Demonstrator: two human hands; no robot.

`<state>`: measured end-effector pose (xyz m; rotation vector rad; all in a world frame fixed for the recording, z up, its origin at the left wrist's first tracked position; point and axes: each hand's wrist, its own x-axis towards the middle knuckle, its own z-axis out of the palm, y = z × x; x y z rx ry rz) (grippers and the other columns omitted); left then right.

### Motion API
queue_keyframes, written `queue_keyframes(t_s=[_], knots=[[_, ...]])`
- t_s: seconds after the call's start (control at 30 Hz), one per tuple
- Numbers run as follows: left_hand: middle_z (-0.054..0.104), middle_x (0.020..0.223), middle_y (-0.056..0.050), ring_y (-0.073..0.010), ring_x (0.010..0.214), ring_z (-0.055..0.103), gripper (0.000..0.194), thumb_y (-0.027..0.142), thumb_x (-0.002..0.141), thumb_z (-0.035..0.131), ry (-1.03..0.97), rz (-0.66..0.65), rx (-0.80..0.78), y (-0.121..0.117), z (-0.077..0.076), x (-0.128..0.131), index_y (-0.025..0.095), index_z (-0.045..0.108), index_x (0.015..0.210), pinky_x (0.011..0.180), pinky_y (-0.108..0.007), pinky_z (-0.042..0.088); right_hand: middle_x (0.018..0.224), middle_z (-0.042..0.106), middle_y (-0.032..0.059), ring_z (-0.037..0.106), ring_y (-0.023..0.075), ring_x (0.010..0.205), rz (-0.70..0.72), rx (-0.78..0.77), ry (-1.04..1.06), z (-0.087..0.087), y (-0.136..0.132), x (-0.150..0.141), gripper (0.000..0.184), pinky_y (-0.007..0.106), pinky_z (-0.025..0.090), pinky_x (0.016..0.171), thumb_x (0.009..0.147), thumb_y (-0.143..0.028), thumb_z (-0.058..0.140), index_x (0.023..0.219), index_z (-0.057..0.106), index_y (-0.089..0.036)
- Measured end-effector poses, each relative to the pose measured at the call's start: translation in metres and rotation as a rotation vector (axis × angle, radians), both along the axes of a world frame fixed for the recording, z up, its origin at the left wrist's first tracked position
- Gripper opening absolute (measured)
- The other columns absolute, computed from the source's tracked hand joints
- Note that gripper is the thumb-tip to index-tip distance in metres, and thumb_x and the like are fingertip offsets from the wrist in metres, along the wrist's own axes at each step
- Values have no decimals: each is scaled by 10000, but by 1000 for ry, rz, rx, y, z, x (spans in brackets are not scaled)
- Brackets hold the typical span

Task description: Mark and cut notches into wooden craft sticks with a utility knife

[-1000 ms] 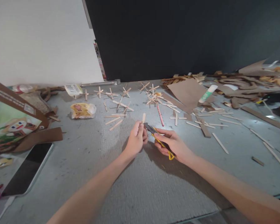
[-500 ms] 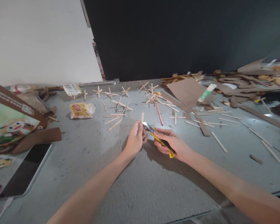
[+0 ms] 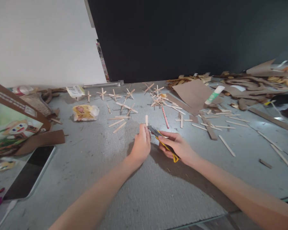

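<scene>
Near the middle of the table, my left hand (image 3: pixel 142 140) is closed around a popsicle stick (image 3: pixel 146 120), whose pale rounded end sticks up above the fingers. My right hand (image 3: pixel 175 145) grips a yellow and black utility knife (image 3: pixel 168 147). Its blade (image 3: pixel 153 129) is out, and the tip lies at the stick by my left fingers; whether it cuts into the wood I cannot tell. Just beyond my hands lies a red patterned pencil-like rod (image 3: pixel 165 117). Several crossed stick pieces (image 3: pixel 130 93) stand further back.
Loose sticks (image 3: pixel 227 145) and cardboard (image 3: pixel 190 94) with a glue stick (image 3: pixel 215 95) lie to the right. A phone (image 3: pixel 30 172) and a printed carton (image 3: pixel 16 124) are on the left, with a yellow packet (image 3: pixel 85 113) beyond. A black panel (image 3: pixel 182 38) stands behind.
My left hand has turned, so its back shows more and the fingers face the knife. The blade has tilted and looks darker. The view has shifted slightly.
</scene>
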<state>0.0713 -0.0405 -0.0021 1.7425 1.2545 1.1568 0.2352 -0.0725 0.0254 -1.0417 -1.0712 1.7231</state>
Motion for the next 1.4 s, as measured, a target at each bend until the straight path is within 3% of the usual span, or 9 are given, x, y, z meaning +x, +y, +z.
queue_keyframes(t_s=[0.23, 0.6, 0.77, 0.87, 0.97, 1.07, 1.2, 1.4], knots=[[443, 623, 68, -125, 496, 420, 179, 291, 1070, 312, 78, 3, 54, -4, 5, -2, 258, 357, 901, 536, -268, 300, 518, 519, -77, 277, 37, 354, 55, -80, 175, 0, 1, 3, 296, 181, 175, 340, 820, -415, 812, 935, 646, -198], [454, 606, 68, -130, 495, 442, 237, 394, 1079, 286, -39, -32, 28, 1, 6, 0, 265, 315, 882, 517, -262, 324, 517, 521, -75, 185, 31, 365, 101, -115, 333, -9, 5, 3, 209, 140, 185, 337, 887, -326, 747, 856, 579, -207], [451, 614, 75, -121, 511, 423, 212, 392, 1071, 328, -87, -63, -55, 2, 1, 1, 256, 356, 911, 533, -244, 337, 496, 446, -97, 132, 41, 383, 78, -68, 339, 4, 4, 5, 185, 157, 155, 345, 885, -354, 727, 926, 629, -202], [424, 618, 81, -114, 510, 393, 198, 391, 1072, 336, -114, -70, -108, 2, -3, 3, 246, 392, 951, 537, -237, 332, 505, 410, -99, 162, 54, 392, -52, 9, 256, 17, 3, 10, 246, 194, 140, 358, 879, -384, 722, 1039, 676, -203], [408, 629, 82, -113, 500, 377, 214, 398, 1081, 291, -118, -75, -137, 2, -3, 4, 244, 401, 980, 533, -232, 329, 524, 460, -82, 251, 69, 390, -178, 101, 86, 19, 5, 16, 309, 233, 170, 383, 854, -450, 756, 1034, 684, -208], [425, 620, 73, -138, 514, 439, 215, 384, 1077, 292, 12, -96, -145, -2, 2, 3, 235, 445, 1046, 536, -236, 337, 515, 465, -74, 342, 92, 410, -274, 251, -152, 13, 5, 16, 351, 260, 242, 429, 845, -545, 751, 935, 671, -215], [565, 685, 6, -192, 598, 584, 199, 340, 1063, 352, 257, -193, -144, -10, 12, 0, 230, 508, 1117, 579, -259, 383, 538, 449, -72, 374, 112, 484, -375, 436, -515, 8, 2, 9, 361, 277, 296, 494, 777, -533, 810, 865, 675, -210], [662, 718, -61, -279, 690, 703, 287, 325, 1055, 347, 459, -264, -157, -15, 18, 0, 201, 508, 1258, 594, -286, 428, 725, 651, 16, 571, 188, 668, -404, 565, -643, 2, 0, 4, 306, 312, 431, 663, 867, -512, 718, 867, 674, -210]])
